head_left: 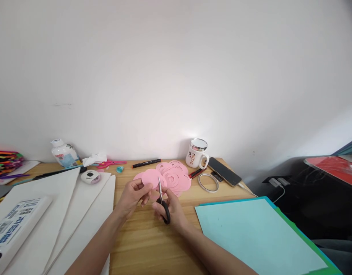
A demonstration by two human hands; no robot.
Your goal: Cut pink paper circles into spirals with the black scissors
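Observation:
Between thumb and fingers, my left hand [133, 196] pinches a round pink paper disc [150, 178]. My right hand [171, 208] grips black-handled scissors [165, 211], their blades pointing up and lying against the disc's right edge. Whether the blades are parted is too small to tell. Just behind both hands lies a loose pile of pink paper cut-outs [180, 182], several with rings and spiral cuts in them. Part of the pile is hidden by the held disc and my fingers.
A white mug [197, 153] stands at the wall beside a phone [224, 171] on a cable. A metal ring [208, 183] lies nearby. Light-blue sheets [258, 233] cover the right side, white sheets [86, 229] the left. A black marker [146, 163] and pink scissors [111, 164] lie behind.

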